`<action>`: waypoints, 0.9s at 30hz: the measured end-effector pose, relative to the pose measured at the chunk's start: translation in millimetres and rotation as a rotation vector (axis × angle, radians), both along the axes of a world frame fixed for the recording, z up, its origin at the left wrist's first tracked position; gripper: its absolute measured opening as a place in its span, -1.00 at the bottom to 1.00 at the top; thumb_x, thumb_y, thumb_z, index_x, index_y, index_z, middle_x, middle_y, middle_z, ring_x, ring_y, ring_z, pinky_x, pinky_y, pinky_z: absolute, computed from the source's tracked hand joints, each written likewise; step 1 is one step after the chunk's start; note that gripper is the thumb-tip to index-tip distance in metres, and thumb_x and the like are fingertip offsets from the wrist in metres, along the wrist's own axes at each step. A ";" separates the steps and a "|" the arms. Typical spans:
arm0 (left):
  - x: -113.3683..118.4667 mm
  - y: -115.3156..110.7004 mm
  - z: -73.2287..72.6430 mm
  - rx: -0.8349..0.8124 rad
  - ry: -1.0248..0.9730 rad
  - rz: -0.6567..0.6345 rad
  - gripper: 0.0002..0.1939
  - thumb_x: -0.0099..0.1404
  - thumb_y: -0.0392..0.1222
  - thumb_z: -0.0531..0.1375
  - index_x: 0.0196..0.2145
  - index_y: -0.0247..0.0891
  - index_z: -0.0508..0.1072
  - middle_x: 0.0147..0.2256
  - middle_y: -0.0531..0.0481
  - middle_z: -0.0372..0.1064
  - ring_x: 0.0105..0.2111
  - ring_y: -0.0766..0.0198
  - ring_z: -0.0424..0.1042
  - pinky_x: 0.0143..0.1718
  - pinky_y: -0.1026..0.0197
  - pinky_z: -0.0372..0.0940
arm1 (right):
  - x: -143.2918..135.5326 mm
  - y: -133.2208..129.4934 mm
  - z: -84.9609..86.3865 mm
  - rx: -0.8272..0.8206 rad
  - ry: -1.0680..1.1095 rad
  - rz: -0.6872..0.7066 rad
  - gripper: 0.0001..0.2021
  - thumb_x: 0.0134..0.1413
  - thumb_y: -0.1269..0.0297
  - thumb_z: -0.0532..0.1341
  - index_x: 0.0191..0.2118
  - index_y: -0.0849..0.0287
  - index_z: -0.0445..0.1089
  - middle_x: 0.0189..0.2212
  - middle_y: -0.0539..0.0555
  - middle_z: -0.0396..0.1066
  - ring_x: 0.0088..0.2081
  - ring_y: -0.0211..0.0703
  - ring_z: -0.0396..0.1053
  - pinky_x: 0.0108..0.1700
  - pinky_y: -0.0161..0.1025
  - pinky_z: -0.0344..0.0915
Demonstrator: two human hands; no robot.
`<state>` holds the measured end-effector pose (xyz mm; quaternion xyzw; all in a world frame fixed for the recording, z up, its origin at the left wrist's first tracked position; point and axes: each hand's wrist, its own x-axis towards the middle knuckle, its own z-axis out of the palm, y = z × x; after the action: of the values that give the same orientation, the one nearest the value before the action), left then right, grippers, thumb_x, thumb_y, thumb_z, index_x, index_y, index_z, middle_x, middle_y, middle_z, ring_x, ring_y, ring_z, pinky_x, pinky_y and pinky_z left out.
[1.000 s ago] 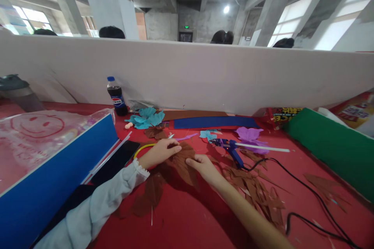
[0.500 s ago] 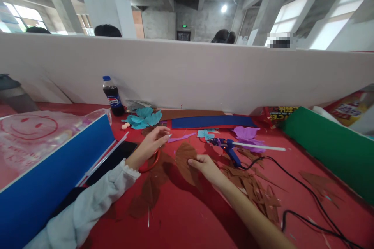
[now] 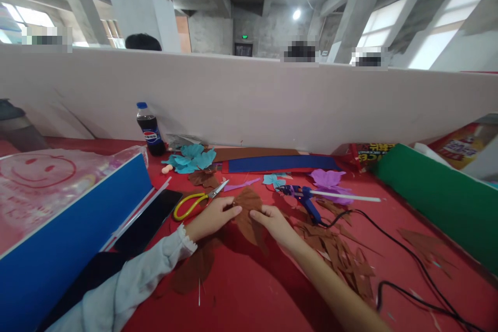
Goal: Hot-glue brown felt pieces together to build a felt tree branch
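A brown crepe-paper petal (image 3: pixel 249 218) is held up over the red table between both hands. My left hand (image 3: pixel 218 215) pinches its left edge, thumb on top. On the right edge, my right hand (image 3: pixel 275 222) grips it between thumb and fingers. Yellow-handled scissors (image 3: pixel 191 204) lie just beyond my left hand, blades pointing away. Under my left forearm more brown paper petals (image 3: pixel 194 268) rest on the table, with a thin white stick (image 3: pixel 199 292) beside them. Brown paper scraps (image 3: pixel 338 251) are heaped right of my right forearm.
A blue glue gun (image 3: pixel 307 202) with a long glue stick lies at right, its black cord (image 3: pixel 408 249) trailing forward. Blue paper flowers (image 3: pixel 190 158), purple paper (image 3: pixel 329 179) and a cola bottle (image 3: pixel 150 132) stand further back. Blue (image 3: pixel 78 207) and green boards (image 3: pixel 436 192) flank the space.
My left hand has moved right and toward me, from over the scissors to the petal, taking its left edge. The scissors now show fully. My right hand has stayed nearly still, holding the petal.
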<state>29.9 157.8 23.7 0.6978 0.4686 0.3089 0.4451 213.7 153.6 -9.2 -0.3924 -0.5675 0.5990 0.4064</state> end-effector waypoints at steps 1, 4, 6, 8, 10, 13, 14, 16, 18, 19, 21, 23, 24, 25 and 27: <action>1.1 -1.3 -1.1 -0.022 -0.025 -0.013 -0.71 0.17 0.00 0.07 -0.48 -0.31 0.31 -0.57 0.12 0.20 -0.58 0.39 0.16 -0.55 0.34 0.07 | -0.2 -0.4 -0.8 0.001 0.024 0.004 -0.66 -0.14 0.01 0.24 -0.54 0.24 0.33 -0.60 -0.06 0.28 -0.52 -0.31 0.17 -0.41 -0.33 0.10; 1.5 -3.1 -3.4 -0.043 -0.106 0.005 -0.68 0.18 0.04 0.07 -0.44 -0.32 0.32 -0.57 0.12 0.20 -0.60 0.41 0.13 -0.57 0.35 0.06 | -1.1 -1.8 -5.8 -0.032 0.062 0.060 -0.64 -0.13 0.01 0.25 -0.37 0.26 0.41 -0.50 0.00 0.37 -0.46 -0.28 0.24 -0.36 -0.32 0.15; 0.6 -3.0 -4.0 -0.049 -0.136 0.017 -0.66 0.18 0.06 0.08 -0.46 -0.32 0.32 -0.60 0.14 0.17 -0.62 0.43 0.10 -0.58 0.36 0.02 | -2.5 -2.8 -8.6 -0.066 0.052 0.097 -0.62 -0.16 0.01 0.26 -0.35 0.28 0.42 -0.49 0.01 0.37 -0.47 -0.28 0.24 -0.37 -0.32 0.16; -0.3 -2.6 -3.9 -0.070 -0.164 0.010 -0.65 0.18 0.07 0.07 -0.45 -0.32 0.32 -0.62 0.15 0.14 -0.63 0.43 0.08 -0.60 0.37 0.00 | -4.3 -3.6 -8.8 -0.083 0.047 0.086 -0.62 -0.18 0.00 0.27 -0.38 0.28 0.41 -0.51 0.00 0.36 -0.49 -0.30 0.22 -0.40 -0.33 0.15; -0.7 -2.1 -3.4 -0.086 -0.203 -0.022 -0.66 0.18 0.07 0.09 -0.40 -0.32 0.35 -0.61 0.14 0.17 -0.62 0.43 0.10 -0.59 0.37 0.01 | -5.7 -4.1 -6.7 -0.078 0.039 0.050 -0.62 -0.18 -0.01 0.26 -0.41 0.28 0.39 -0.53 -0.01 0.34 -0.52 -0.32 0.19 -0.45 -0.35 0.13; -0.5 -1.1 -3.3 -0.089 -0.229 -0.053 -0.67 0.14 0.05 0.13 -0.36 -0.31 0.38 -0.56 0.10 0.24 -0.58 0.40 0.15 -0.55 0.35 0.06 | -5.4 -4.5 -3.3 -0.047 -0.007 0.036 -0.63 -0.16 -0.01 0.24 -0.46 0.27 0.37 -0.57 -0.03 0.30 -0.55 -0.34 0.14 -0.49 -0.36 0.09; -0.2 -0.7 -3.8 -0.088 -0.223 -0.048 -0.67 0.13 0.04 0.15 -0.36 -0.32 0.39 -0.55 0.09 0.26 -0.57 0.39 0.17 -0.54 0.35 0.08 | -4.8 -4.6 -3.0 -0.027 -0.022 0.037 -0.64 -0.15 -0.01 0.23 -0.47 0.26 0.37 -0.58 -0.04 0.29 -0.55 -0.35 0.13 -0.50 -0.36 0.08; 0.2 -0.1 -5.3 -0.094 -0.208 -0.026 -0.67 0.12 0.03 0.16 -0.37 -0.33 0.41 -0.53 0.06 0.29 -0.55 0.37 0.20 -0.51 0.33 0.12 | -3.2 -5.0 -3.7 -0.001 -0.033 0.050 -0.64 -0.13 -0.01 0.22 -0.46 0.27 0.37 -0.59 -0.04 0.27 -0.56 -0.35 0.11 -0.50 -0.36 0.07; 0.5 -0.1 -6.8 -0.114 -0.213 -0.004 -0.66 0.09 0.04 0.18 -0.37 -0.35 0.42 -0.50 0.03 0.33 -0.50 0.34 0.25 -0.46 0.31 0.16 | -1.9 -5.6 -5.1 0.008 -0.028 0.079 -0.64 -0.11 -0.01 0.21 -0.45 0.28 0.38 -0.60 -0.04 0.26 -0.56 -0.35 0.11 -0.50 -0.37 0.06; 0.4 -0.4 -7.3 -0.128 -0.228 0.000 -0.66 0.08 0.04 0.19 -0.36 -0.35 0.42 -0.48 0.02 0.34 -0.48 0.32 0.28 -0.43 0.30 0.17 | -1.4 -6.0 -5.5 0.006 -0.026 0.096 -0.64 -0.11 0.00 0.21 -0.45 0.28 0.38 -0.60 -0.04 0.25 -0.56 -0.36 0.10 -0.50 -0.37 0.05; -0.1 -1.4 -7.7 -0.165 -0.270 0.006 -0.65 0.07 0.03 0.22 -0.36 -0.35 0.42 -0.45 0.01 0.36 -0.44 0.31 0.30 -0.37 0.28 0.19 | -0.9 -7.1 -5.3 0.000 -0.019 0.126 -0.65 -0.10 0.02 0.22 -0.43 0.28 0.38 -0.58 -0.04 0.26 -0.55 -0.35 0.11 -0.48 -0.37 0.06; -1.1 -2.6 -7.7 -0.213 -0.311 0.012 -0.65 0.05 0.03 0.23 -0.38 -0.36 0.42 -0.47 0.01 0.35 -0.47 0.33 0.29 -0.39 0.29 0.18 | -0.8 -8.5 -4.1 0.016 -0.018 0.127 -0.66 -0.09 0.02 0.22 -0.41 0.26 0.39 -0.56 -0.04 0.27 -0.53 -0.35 0.12 -0.46 -0.37 0.07; -1.6 -3.1 -7.7 -0.242 -0.326 0.016 -0.65 0.05 0.03 0.23 -0.38 -0.37 0.41 -0.49 0.02 0.34 -0.50 0.35 0.27 -0.42 0.30 0.17 | -0.7 -9.2 -3.5 0.030 -0.020 0.124 -0.66 -0.08 0.02 0.21 -0.41 0.26 0.40 -0.55 -0.04 0.27 -0.52 -0.34 0.12 -0.46 -0.37 0.08; -2.1 -3.5 -7.9 -0.270 -0.338 0.019 -0.64 0.05 0.04 0.23 -0.40 -0.38 0.40 -0.51 0.03 0.33 -0.53 0.38 0.25 -0.44 0.31 0.15 | -0.5 -9.9 -3.1 0.044 -0.025 0.120 -0.66 -0.07 0.01 0.21 -0.40 0.25 0.40 -0.54 -0.04 0.27 -0.52 -0.34 0.12 -0.46 -0.37 0.07; -2.5 -3.9 -8.8 -0.310 -0.376 0.014 -0.63 0.04 0.04 0.25 -0.42 -0.39 0.39 -0.53 0.03 0.31 -0.56 0.40 0.22 -0.46 0.31 0.14 | 0.3 -10.9 -2.8 0.063 -0.042 0.123 -0.66 -0.05 0.00 0.19 -0.42 0.25 0.39 -0.56 -0.05 0.26 -0.54 -0.35 0.10 -0.48 -0.38 0.05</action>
<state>27.4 153.8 15.0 0.5482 0.4241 0.3606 0.6242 214.0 142.7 -12.0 -0.3562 -0.6174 0.5965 0.3690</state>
